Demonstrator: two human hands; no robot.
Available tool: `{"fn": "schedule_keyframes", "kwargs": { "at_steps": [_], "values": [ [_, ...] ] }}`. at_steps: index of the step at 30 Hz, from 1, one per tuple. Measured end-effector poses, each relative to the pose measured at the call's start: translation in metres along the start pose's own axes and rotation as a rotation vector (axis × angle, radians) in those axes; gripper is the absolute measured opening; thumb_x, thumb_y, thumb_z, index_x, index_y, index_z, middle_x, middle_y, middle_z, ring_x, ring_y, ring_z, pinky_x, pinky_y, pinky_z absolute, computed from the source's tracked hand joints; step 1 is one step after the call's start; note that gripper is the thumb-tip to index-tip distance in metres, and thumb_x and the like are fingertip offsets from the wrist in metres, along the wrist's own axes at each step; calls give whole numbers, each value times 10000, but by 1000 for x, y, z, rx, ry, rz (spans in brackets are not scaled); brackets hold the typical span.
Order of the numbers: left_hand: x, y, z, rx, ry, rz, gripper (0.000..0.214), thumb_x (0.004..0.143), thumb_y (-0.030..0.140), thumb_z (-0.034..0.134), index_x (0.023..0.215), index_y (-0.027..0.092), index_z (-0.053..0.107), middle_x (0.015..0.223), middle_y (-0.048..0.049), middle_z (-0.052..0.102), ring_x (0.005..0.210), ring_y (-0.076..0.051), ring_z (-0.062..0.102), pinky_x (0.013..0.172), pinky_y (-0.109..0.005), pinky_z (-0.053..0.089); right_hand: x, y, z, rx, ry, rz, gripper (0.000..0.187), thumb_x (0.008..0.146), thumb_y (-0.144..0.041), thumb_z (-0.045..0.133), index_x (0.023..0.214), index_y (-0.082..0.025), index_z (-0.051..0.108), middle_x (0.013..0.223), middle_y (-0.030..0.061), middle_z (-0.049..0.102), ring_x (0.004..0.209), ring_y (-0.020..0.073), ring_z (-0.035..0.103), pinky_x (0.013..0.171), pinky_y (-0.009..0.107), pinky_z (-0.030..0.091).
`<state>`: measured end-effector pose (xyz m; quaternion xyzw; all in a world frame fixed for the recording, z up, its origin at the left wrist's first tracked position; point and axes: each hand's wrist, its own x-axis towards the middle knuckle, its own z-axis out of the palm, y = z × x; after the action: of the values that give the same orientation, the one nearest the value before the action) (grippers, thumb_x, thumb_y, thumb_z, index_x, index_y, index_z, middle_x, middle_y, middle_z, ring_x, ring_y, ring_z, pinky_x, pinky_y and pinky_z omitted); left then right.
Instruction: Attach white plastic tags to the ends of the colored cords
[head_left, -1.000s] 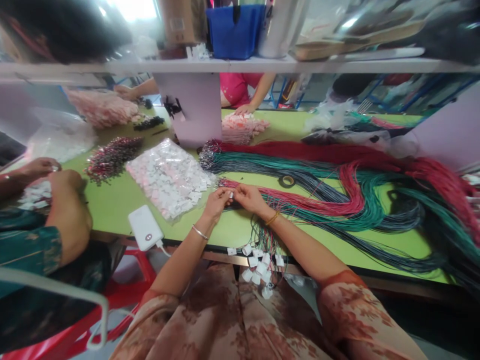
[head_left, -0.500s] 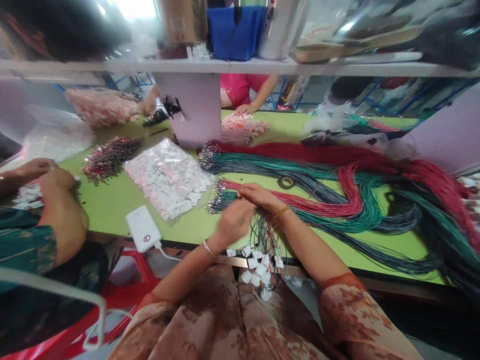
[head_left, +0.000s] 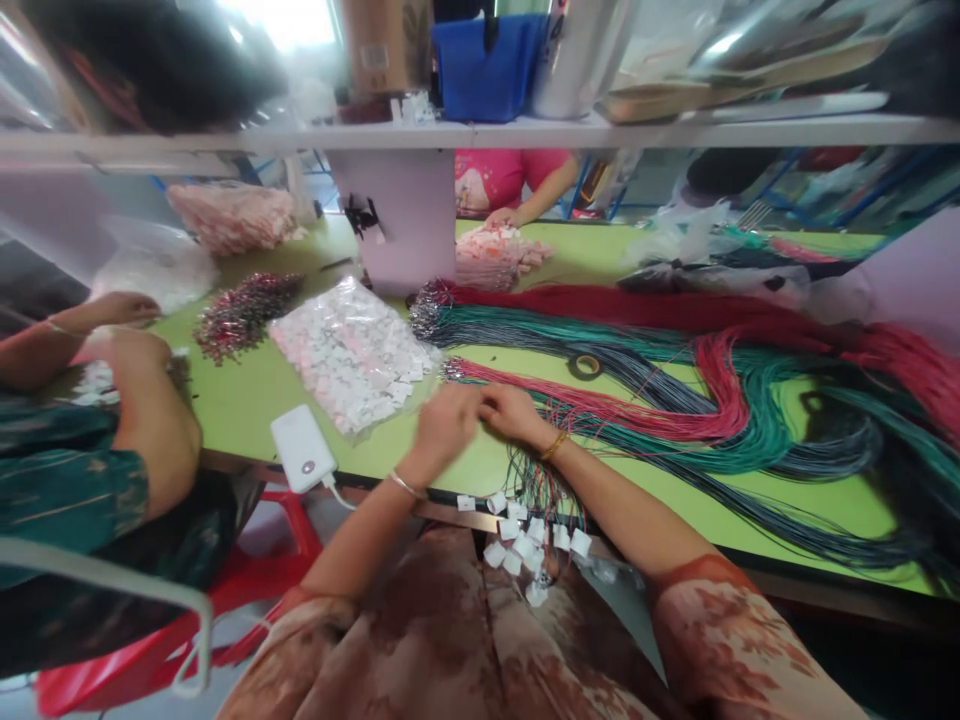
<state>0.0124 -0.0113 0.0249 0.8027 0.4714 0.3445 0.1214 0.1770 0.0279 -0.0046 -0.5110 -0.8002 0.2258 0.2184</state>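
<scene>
My left hand (head_left: 448,425) and my right hand (head_left: 516,410) meet over the green table, fingers closed and tips together. Whatever is pinched between them is too small and blurred to name. Right behind them run red wires (head_left: 600,402) and green wires (head_left: 660,446), their metal-tipped ends (head_left: 453,369) pointing left. Below my right wrist hangs a bunch of thin wires (head_left: 541,478) ending in white connectors (head_left: 527,540) at the table's front edge. A clear bag of white connectors (head_left: 352,355) lies left of my hands.
A white power bank (head_left: 302,449) with a cable lies at the front edge. A tape roll (head_left: 585,366) sits among long wire bundles (head_left: 637,305). At left, a co-worker's arm (head_left: 150,390) rests by a dark red pile (head_left: 246,315). A shelf (head_left: 480,134) crosses above.
My left hand has moved left and slightly down, uncovering table near the wire ends. My right hand stays close to it. The whole view has shifted slightly.
</scene>
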Motion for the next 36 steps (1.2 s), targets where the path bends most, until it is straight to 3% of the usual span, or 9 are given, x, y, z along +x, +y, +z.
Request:
{"fn": "schedule_keyframes", "kwargs": {
  "at_steps": [3, 5, 8, 12, 15, 21, 27, 31, 36],
  "values": [
    [23, -57, -24, 316, 3, -326, 234, 868, 144, 418, 846, 152, 651, 855, -157, 590, 897, -289, 523, 796, -397, 376, 2, 3, 3, 168, 15, -35, 122, 810, -260, 549, 764, -173, 621, 745, 21, 642, 659, 130, 508, 627, 236, 342],
    [31, -81, -27, 419, -83, -329, 207, 832, 109, 439, 821, 147, 642, 858, -170, 583, 904, -299, 512, 777, -396, 362, 4, 1, 6, 345, 7, -79, 109, 793, -263, 557, 777, -165, 603, 712, 5, 611, 628, 117, 491, 618, 231, 360],
    [33, -95, -20, 446, -130, -277, 191, 830, 114, 448, 886, 165, 623, 945, -173, 594, 930, -300, 500, 761, -386, 356, 8, -7, 8, 621, 12, -95, 158, 765, -304, 604, 836, -166, 574, 673, -27, 546, 594, 101, 462, 591, 224, 374],
    [31, -90, -17, 407, -130, -275, 195, 824, 129, 479, 966, 186, 601, 932, -146, 604, 955, -298, 491, 800, -388, 362, 12, -22, 4, 854, -31, -79, 293, 715, -404, 689, 836, -173, 556, 678, -37, 525, 591, 89, 451, 585, 225, 385],
    [28, -83, -22, 246, -22, -275, 219, 805, 135, 517, 997, 181, 613, 993, -129, 598, 973, -274, 501, 835, -375, 381, 13, -29, -2, 952, -38, -30, 379, 657, -484, 737, 762, -175, 543, 678, -29, 541, 589, 89, 452, 585, 233, 384],
    [28, -61, -21, -559, 280, -400, 237, 748, 278, 688, 964, 180, 692, 863, -41, 600, 715, -139, 507, 676, -265, 420, 8, -36, -19, 1032, -8, 25, 401, 651, -527, 732, 728, -176, 554, 617, -44, 477, 548, 80, 379, 544, 234, 322],
    [35, -32, -8, -1269, 262, -624, 268, 697, 354, 754, 880, 168, 691, 647, 13, 535, 569, -75, 461, 523, -206, 358, 7, -39, -27, 904, 140, 4, 360, 699, -521, 679, 724, -175, 582, 650, -24, 516, 610, 101, 408, 602, 248, 360],
    [34, -20, 0, -1406, 241, -649, 269, 675, 316, 778, 869, 187, 643, 667, 24, 531, 565, -62, 470, 483, -177, 329, 7, -38, -26, 759, 243, 49, 286, 728, -457, 619, 705, -174, 588, 633, -17, 515, 591, 104, 397, 585, 248, 345],
    [31, -19, 4, -1442, 202, -609, 249, 682, 272, 766, 834, 190, 587, 768, 4, 591, 650, -80, 520, 607, -207, 428, 6, -37, -27, 658, 277, 88, 235, 711, -397, 588, 650, -171, 568, 580, -26, 476, 550, 93, 355, 545, 240, 309]
  ]
}}
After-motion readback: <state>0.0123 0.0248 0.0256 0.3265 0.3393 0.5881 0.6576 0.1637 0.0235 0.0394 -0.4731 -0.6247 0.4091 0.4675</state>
